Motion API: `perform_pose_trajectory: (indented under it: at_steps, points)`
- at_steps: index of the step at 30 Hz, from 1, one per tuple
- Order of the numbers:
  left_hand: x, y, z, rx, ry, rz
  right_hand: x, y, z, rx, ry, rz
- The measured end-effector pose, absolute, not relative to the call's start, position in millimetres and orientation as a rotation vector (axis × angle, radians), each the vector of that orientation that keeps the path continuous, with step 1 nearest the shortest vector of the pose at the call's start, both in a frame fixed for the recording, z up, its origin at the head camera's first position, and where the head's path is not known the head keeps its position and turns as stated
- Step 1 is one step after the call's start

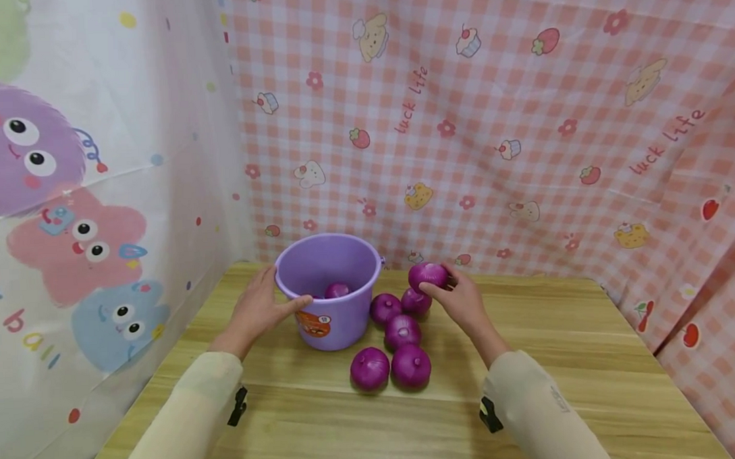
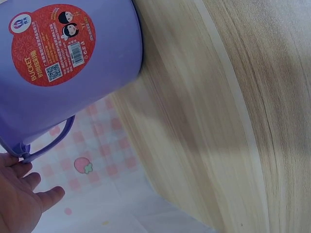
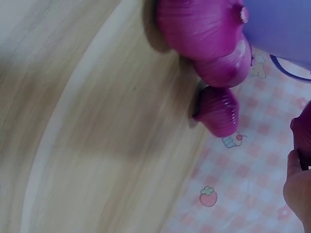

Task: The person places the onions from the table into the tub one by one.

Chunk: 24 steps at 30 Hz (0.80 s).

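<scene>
A purple bucket (image 1: 346,321) with a red sticker stands on the table, with a red onion (image 1: 337,290) visible inside. My left hand (image 1: 257,311) rests against the bucket's left side, its thumb at the front rim. In the left wrist view, the fingers lie by the bucket's handle (image 2: 58,141), not curled round it. My right hand (image 1: 464,297) holds a red onion (image 1: 428,276) up between thumb and fingers, right of the bucket. Just below it lies another onion (image 1: 416,302). Several more onions (image 1: 402,332) sit at the bucket's right and front.
The wooden table (image 1: 307,421) ends at the back against a pink checked curtain (image 1: 491,103). On the left hangs a white cartoon-printed curtain (image 1: 183,161). More table surface extends to the right of the onions.
</scene>
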State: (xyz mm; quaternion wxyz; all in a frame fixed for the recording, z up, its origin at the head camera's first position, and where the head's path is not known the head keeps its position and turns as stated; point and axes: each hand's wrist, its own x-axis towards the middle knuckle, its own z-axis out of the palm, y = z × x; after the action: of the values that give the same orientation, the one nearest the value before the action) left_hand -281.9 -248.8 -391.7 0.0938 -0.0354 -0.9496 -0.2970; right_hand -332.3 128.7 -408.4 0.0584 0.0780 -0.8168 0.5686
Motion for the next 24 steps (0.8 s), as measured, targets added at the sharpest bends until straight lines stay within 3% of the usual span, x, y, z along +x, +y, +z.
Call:
perform_pose_trajectory:
  at_steps: [24]
  points:
    - [-282,-249,-391,-0.117,-2.812,-0.877,-337,96,-379,0.235,-2.402,1.745]
